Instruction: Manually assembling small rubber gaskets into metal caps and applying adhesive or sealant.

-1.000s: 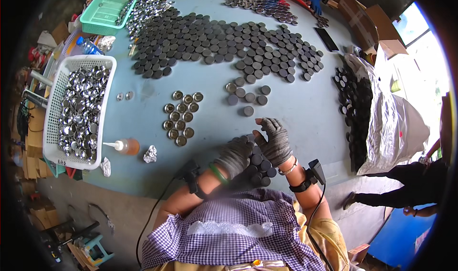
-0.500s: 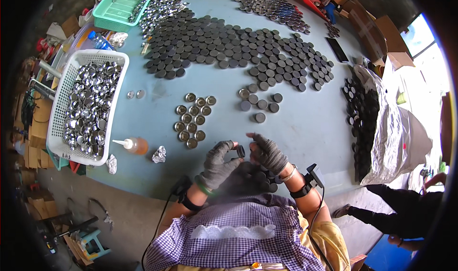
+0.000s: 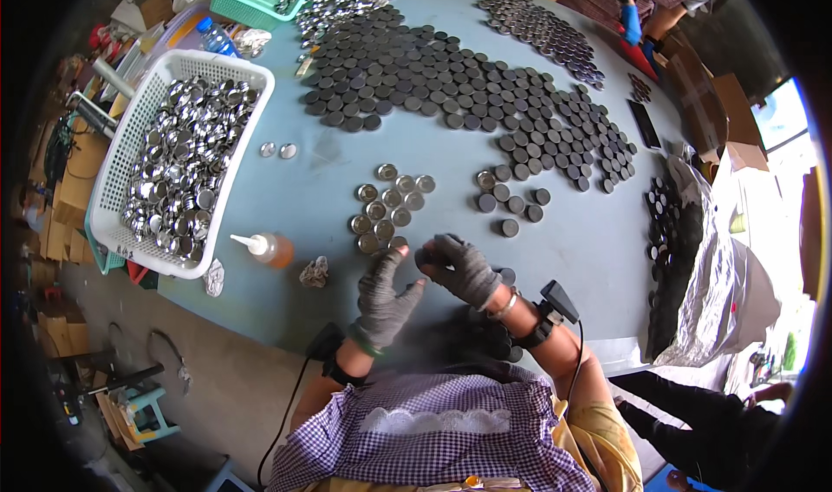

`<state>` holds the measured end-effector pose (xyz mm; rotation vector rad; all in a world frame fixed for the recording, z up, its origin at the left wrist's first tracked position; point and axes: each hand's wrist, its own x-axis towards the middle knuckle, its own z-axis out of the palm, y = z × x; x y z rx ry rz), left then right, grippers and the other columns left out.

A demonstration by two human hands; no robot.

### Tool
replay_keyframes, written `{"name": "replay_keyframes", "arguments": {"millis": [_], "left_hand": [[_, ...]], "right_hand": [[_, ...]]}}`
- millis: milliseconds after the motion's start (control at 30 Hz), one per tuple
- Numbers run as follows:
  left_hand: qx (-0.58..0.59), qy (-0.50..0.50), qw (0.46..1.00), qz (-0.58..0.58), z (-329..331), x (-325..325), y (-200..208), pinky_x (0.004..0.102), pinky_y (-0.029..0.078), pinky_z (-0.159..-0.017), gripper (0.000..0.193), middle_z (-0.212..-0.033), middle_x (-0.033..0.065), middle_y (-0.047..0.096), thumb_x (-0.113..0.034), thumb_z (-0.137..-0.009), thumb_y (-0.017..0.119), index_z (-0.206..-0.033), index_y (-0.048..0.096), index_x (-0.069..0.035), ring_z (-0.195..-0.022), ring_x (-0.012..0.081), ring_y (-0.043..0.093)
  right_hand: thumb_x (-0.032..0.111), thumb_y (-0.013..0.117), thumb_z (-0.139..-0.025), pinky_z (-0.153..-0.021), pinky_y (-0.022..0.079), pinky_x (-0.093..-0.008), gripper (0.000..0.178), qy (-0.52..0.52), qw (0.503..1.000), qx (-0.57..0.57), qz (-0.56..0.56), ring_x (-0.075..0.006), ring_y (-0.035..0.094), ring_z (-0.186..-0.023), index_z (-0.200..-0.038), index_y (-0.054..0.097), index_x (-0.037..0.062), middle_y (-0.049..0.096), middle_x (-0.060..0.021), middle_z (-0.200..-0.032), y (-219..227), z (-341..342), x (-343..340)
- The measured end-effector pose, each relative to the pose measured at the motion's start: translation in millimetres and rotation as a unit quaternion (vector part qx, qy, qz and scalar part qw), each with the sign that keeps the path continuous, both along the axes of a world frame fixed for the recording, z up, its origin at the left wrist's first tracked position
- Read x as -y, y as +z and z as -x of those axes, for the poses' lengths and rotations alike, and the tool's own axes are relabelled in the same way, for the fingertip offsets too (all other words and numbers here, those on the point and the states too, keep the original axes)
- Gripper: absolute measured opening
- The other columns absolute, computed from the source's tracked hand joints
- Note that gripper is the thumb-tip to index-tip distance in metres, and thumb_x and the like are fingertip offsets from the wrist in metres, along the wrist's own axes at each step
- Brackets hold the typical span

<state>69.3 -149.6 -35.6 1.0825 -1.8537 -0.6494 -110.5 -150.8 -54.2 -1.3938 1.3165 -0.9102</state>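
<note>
My left hand (image 3: pixel 385 300), in a grey fingerless glove, is open with thumb and fingers apart and nothing between them. Its fingertips are close to the group of round silver metal caps (image 3: pixel 384 229) on the table. My right hand (image 3: pixel 464 273), gloved the same way, pinches a round black cap (image 3: pixel 422 257) just right of my left fingers. Below my right wrist, several loose black caps (image 3: pixel 496 334) lie at the table's near edge, partly hidden by my arm. A few black caps (image 3: pixel 510 228) sit beyond my right hand.
A wide field of black caps (image 3: pixel 451 80) covers the far table (image 3: pixel 338 180). To the left stand a white basket (image 3: pixel 262 76) of silver caps, a dropper bottle (image 3: pixel 276 251) and crumpled foil (image 3: pixel 315 272). A silver sack (image 3: pixel 706 258) lies right. A co-worker's blue-gloved hand (image 3: pixel 631 24) shows far right.
The black cap has passed from my left fingers to my right hand. My left hand has opened. The whole view has shifted, moving the table contents rightward in the picture.
</note>
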Motion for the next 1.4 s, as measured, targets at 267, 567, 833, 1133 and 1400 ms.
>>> {"name": "replay_keyframes", "arguments": {"millis": [267, 567, 833, 1133, 1400], "left_hand": [[-0.059, 0.058, 0.996, -0.015, -38.0, -9.1, 2.6, 0.0368, 0.053, -0.080, 0.039, -0.104, 0.0142, 0.064, 0.004, -0.071, 0.074, -0.107, 0.061, 0.000, -0.091, 0.0269, 0.065], [0.169, -0.233, 0.954, -0.086, -31.2, -55.2, 7.8, 0.0425, 0.049, -0.094, 0.056, -0.114, 0.0114, 0.061, -0.019, -0.068, 0.078, -0.120, 0.062, -0.006, -0.108, 0.0302, 0.057], [0.233, -0.253, 0.938, -0.047, -13.2, -68.3, -3.8, 0.0433, 0.049, -0.091, 0.058, -0.112, 0.0111, 0.063, -0.023, -0.069, 0.078, -0.122, 0.060, -0.008, -0.103, 0.0321, 0.059], [0.077, -0.148, 0.986, 0.023, 13.3, -48.8, 34.9, 0.0402, 0.053, -0.085, 0.061, -0.105, 0.0139, 0.067, -0.006, -0.065, 0.082, -0.121, 0.057, -0.004, -0.096, 0.0326, 0.064], [-0.047, -0.173, 0.983, -0.041, 9.5, -42.0, 31.5, 0.0363, 0.054, -0.085, 0.059, -0.106, 0.0141, 0.067, -0.001, -0.073, 0.079, -0.125, 0.053, 0.000, -0.094, 0.0251, 0.068]], "right_hand": [[0.024, 0.073, -0.077, -0.083, 0.049, -0.0461, 0.040, 0.049, 0.911, -0.385, 0.139, -0.0326, 0.057, -0.101, -0.111, 0.059, 0.0086, 0.061, -0.0125, -0.103, -23.4, -35.6, 40.4], [0.021, 0.077, -0.069, -0.087, 0.048, -0.0467, 0.053, -0.078, 0.827, -0.530, 0.170, -0.0382, 0.055, -0.107, -0.117, 0.059, 0.0068, 0.057, -0.0183, -0.118, 0.0, 69.8, 10.1], [0.013, 0.070, -0.082, -0.081, 0.051, -0.0380, 0.039, -0.160, 0.943, -0.275, 0.094, -0.0275, 0.063, -0.092, -0.117, 0.057, 0.0033, 0.064, -0.0135, -0.102, 24.4, 85.0, -61.7], [0.014, 0.066, -0.092, -0.079, 0.051, -0.0288, 0.023, -0.022, 0.931, 0.326, -0.164, -0.0112, 0.060, -0.090, -0.110, 0.059, 0.0018, 0.062, -0.0021, -0.097, 61.6, 24.2, -92.9], [0.017, 0.064, -0.093, -0.081, 0.050, -0.0278, 0.021, -0.007, 0.859, 0.459, -0.225, -0.0098, 0.057, -0.089, -0.110, 0.060, 0.0050, 0.062, -0.0026, -0.102, 50.4, 30.2, -86.2]]}}
